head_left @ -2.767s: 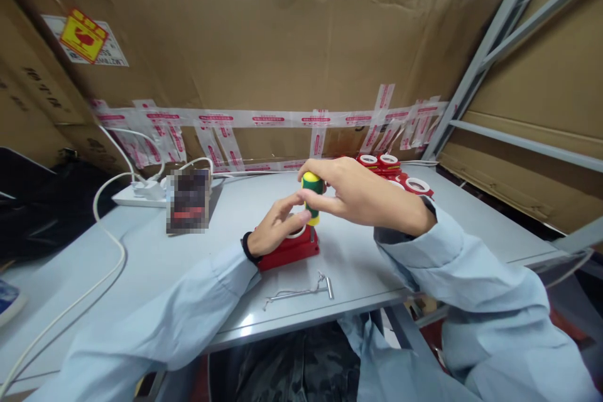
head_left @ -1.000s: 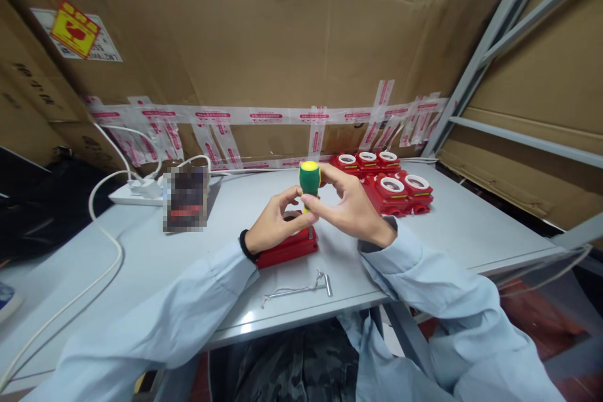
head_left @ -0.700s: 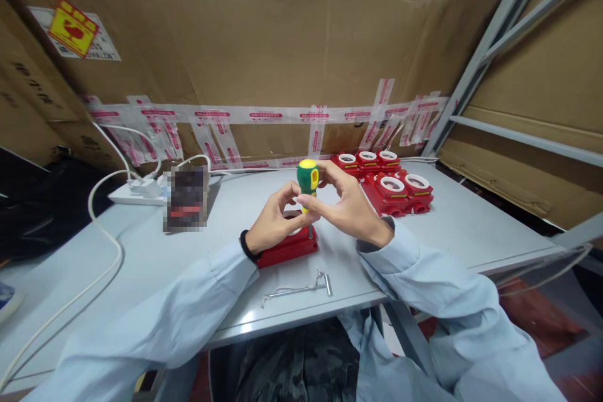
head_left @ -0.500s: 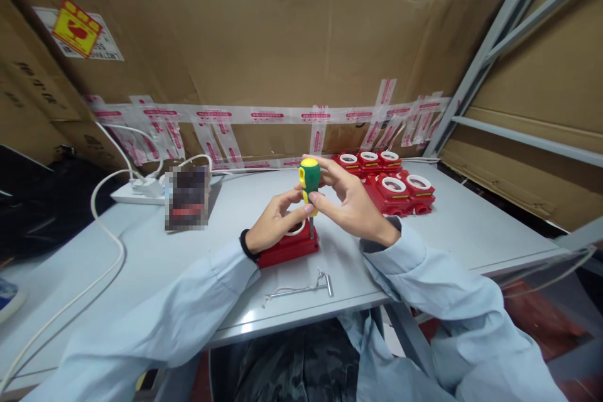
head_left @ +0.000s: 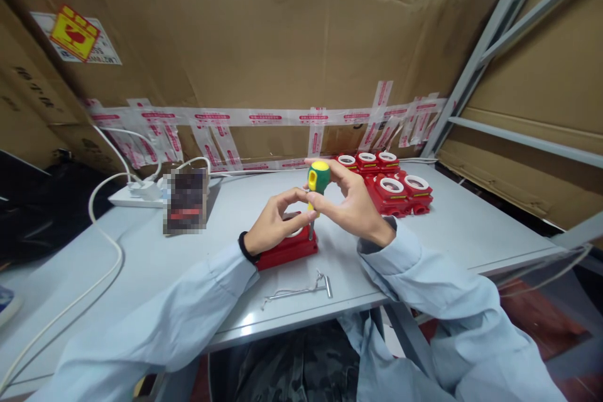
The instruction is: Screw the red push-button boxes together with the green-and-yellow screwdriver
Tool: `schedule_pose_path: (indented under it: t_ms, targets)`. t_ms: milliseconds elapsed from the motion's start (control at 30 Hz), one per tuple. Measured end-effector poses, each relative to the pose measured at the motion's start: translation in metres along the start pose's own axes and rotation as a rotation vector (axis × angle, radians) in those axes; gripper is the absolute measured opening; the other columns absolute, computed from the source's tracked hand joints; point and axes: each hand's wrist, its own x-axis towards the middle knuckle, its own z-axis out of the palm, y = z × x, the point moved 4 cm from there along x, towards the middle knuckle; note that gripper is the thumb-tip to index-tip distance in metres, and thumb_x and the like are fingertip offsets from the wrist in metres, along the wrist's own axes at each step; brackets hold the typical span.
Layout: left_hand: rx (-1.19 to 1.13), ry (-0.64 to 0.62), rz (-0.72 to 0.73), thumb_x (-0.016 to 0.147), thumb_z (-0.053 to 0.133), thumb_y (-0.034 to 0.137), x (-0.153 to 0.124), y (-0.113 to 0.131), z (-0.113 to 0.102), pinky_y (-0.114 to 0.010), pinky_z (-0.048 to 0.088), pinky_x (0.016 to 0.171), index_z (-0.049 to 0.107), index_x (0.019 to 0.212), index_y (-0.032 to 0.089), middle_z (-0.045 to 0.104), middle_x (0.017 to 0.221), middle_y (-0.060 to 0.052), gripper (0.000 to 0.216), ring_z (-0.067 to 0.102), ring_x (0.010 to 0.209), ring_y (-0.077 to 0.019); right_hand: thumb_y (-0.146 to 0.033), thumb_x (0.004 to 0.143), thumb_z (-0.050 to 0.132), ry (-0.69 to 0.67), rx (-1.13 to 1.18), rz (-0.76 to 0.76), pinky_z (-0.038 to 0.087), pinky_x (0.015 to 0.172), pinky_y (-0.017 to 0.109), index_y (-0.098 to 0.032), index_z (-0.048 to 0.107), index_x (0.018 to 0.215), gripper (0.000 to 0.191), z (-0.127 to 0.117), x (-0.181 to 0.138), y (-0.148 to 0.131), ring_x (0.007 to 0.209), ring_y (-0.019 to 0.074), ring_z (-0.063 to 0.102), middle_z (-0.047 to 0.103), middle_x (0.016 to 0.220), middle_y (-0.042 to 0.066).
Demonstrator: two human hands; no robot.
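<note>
Screwdriver point(head_left: 319, 178) on housing point(head_left: 288, 254), T-bar point(head_left: 328, 287) before, power strip point(head_left: 121, 196) left

Head-worn view, facing forward; angled down, tabletop point(head_left: 471, 226) near

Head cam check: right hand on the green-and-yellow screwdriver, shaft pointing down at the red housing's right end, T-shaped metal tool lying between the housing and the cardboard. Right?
Wrong on the T-shaped metal tool: the head view shows it on the wearer's side of the red housing, near the table's front edge. The rest stands: right hand on the green-and-yellow screwdriver, shaft down.
</note>
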Motion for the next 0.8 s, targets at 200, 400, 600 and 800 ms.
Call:
schedule_pose_path:
  t_ms: [200,400,600,800]
  targets:
    - [0.023,0.015,-0.023,0.079,0.069,0.043,-0.0013,-0.0052,-0.0005,-0.030,0.049,0.079,0.062,0.094,0.019,0.063,0.102,-0.005,0.030,0.056,0.101,-0.0227,-0.025,0.080,0.063,-0.046,-0.028,0.014,0.049,0.080,0.031,-0.016,0.058,0.117,0.039,0.0016,-0.0009,-0.0023,0.083,0.0150,0.059,0.065,0.097,0.005]
    - [-0.010,0.010,-0.030,0.080,0.068,0.042,-0.0015,-0.0056,0.0010,-0.026,0.050,0.072,0.060,0.093,0.018,0.063,0.099,-0.006,0.028,0.058,0.097,-0.0216,-0.029,0.076,0.068,-0.027,-0.063,0.056,0.050,0.081,0.033,-0.017,0.060,0.115,0.042,-0.0010,-0.0001,0.0023,0.084,0.0166,0.061,0.067,0.094,0.004]
    - [0.034,-0.023,0.020,0.081,0.067,0.042,-0.0001,-0.0047,0.0003,-0.035,0.045,0.090,0.060,0.103,0.019,0.061,0.111,-0.007,0.032,0.055,0.105,-0.0236,-0.021,0.075,0.065,0.022,-0.009,-0.023,0.051,0.078,0.032,-0.014,0.060,0.113,0.039,-0.0005,-0.0004,0.0001,0.081,0.0155,0.061,0.068,0.092,0.005]
    - [0.043,0.024,-0.018,0.077,0.071,0.040,-0.0017,-0.0052,-0.0002,-0.030,0.050,0.078,0.058,0.102,0.019,0.061,0.112,-0.006,0.035,0.057,0.099,-0.0220,-0.023,0.074,0.068,-0.013,-0.016,-0.018,0.050,0.080,0.034,-0.019,0.058,0.114,0.042,0.0008,-0.0015,-0.0022,0.084,0.0161,0.062,0.068,0.096,0.004]
